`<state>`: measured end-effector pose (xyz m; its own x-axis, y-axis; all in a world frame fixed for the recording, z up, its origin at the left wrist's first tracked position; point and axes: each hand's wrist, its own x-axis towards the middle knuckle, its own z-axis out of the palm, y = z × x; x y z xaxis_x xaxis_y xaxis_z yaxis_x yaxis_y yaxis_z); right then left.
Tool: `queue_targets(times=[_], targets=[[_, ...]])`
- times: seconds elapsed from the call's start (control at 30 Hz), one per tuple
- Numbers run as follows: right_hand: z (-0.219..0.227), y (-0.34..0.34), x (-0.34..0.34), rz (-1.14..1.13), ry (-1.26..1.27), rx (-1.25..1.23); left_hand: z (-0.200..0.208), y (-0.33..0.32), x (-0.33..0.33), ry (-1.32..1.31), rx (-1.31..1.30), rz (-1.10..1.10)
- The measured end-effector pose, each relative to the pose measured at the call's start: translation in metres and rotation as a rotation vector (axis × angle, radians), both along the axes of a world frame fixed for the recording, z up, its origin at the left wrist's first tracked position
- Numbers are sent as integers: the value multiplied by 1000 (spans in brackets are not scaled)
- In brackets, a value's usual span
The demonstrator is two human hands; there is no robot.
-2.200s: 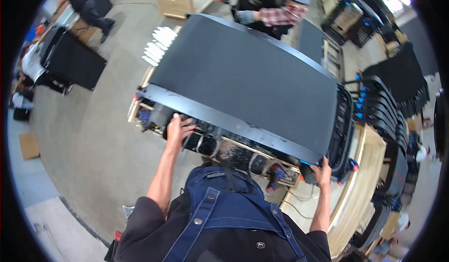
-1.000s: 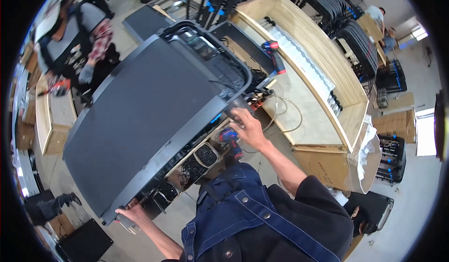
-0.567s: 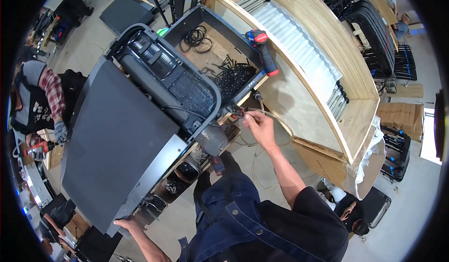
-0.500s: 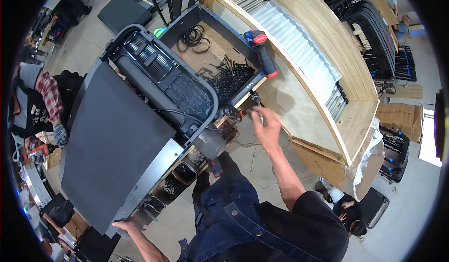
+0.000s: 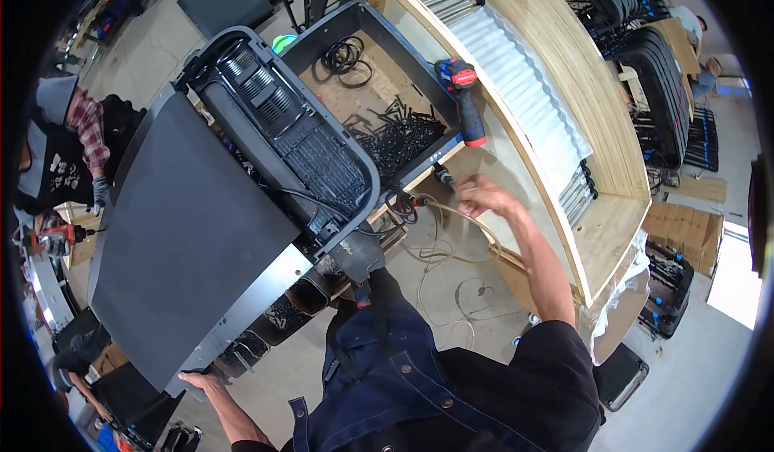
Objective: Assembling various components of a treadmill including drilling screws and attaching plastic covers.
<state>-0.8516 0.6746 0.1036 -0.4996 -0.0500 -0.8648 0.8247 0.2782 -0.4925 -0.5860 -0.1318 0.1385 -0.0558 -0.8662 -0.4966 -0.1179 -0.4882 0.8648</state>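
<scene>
Since half a second before, the right hand (image 5: 481, 196) had drawn away from the corner of the big dark panel (image 5: 193, 234) and moved right, out over the pale cable (image 5: 451, 246) looped on the floor; the view itself had barely shifted.

Nearest, the person's dark blue overalls (image 5: 403, 379) filled the low middle. At the near left, the left hand (image 5: 203, 381) was clamped on the panel's lower corner, fingers curled under its edge. The panel, a large flat grey-black appliance housing, lay tilted from near left up toward the far middle, with vents and dark grilles showing at its far end (image 5: 282, 121).

To the right of it, the right hand hovered with fingers loosely bent; whether it gripped the cable could not be told. It sat just beside a small tool tip (image 5: 443, 178) at the edge of the black tray (image 5: 415, 53).

Farther off, the tray held a heap of black screws (image 5: 403, 133) and coiled black rings (image 5: 345, 55). A red and black cordless drill (image 5: 466, 97) lay across the tray's right rim. Beyond stood a wooden bench (image 5: 564, 65) bearing corrugated metal sheet (image 5: 516, 89).

At the far left, another person in a plaid sleeve (image 5: 85, 125) held an orange tool (image 5: 60, 234).
</scene>
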Motion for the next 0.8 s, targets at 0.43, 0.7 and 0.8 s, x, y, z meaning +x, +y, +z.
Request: queue_targets(times=[0.43, 0.7, 0.8], targets=[[-167, 20, 53, -116, -38, 201, 24, -17, 25, -38, 32, -75], [-312, 42, 34, -63, 550, 154, -32, -14, 9, 90, -35, 115], [-319, 41, 19, 340, 942, 284, -9, -24, 36, 66, 61, 32]])
